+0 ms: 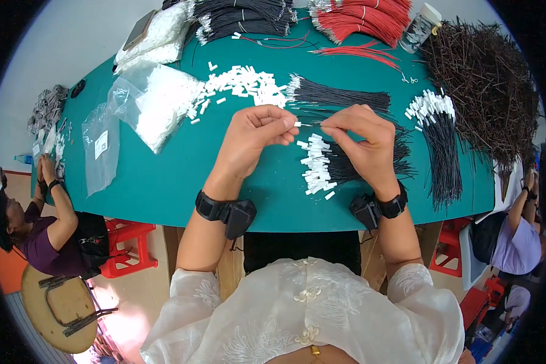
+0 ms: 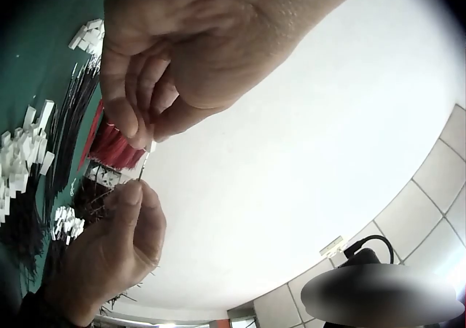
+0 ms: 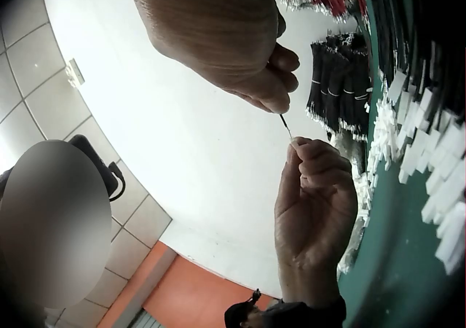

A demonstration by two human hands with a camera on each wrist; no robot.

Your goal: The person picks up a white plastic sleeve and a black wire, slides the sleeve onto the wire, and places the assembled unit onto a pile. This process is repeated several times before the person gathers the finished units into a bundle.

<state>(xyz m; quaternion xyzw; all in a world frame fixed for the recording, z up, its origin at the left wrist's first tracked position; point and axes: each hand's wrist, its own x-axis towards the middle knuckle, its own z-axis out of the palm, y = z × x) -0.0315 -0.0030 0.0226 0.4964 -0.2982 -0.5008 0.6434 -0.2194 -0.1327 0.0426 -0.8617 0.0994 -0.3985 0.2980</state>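
Observation:
Between the thumb and fingertips of my left hand (image 1: pixel 253 134) is a small white connector housing (image 1: pixel 297 124). My right hand (image 1: pixel 368 144) pinches a thin black wire (image 3: pixel 284 121) close to its bare metal end. That metal end points at the housing, and the fingertips of both hands are a short way apart above the table. Below the right hand lies a heap of black wires fitted with white housings (image 1: pixel 316 165), partly hidden by it. Just beyond the hands, a bundle of plain black wires (image 1: pixel 346 94) lies beside a loose pile of white housings (image 1: pixel 249 85).
On the green table (image 1: pixel 164 200) lie an opened bag of housings (image 1: pixel 164 103), a finished-looking wire bundle (image 1: pixel 440 145), red wire bundles (image 1: pixel 361 21), black wire bundles (image 1: pixel 242 18) and a dark tangled heap (image 1: pixel 482 85). Other people sit at both sides.

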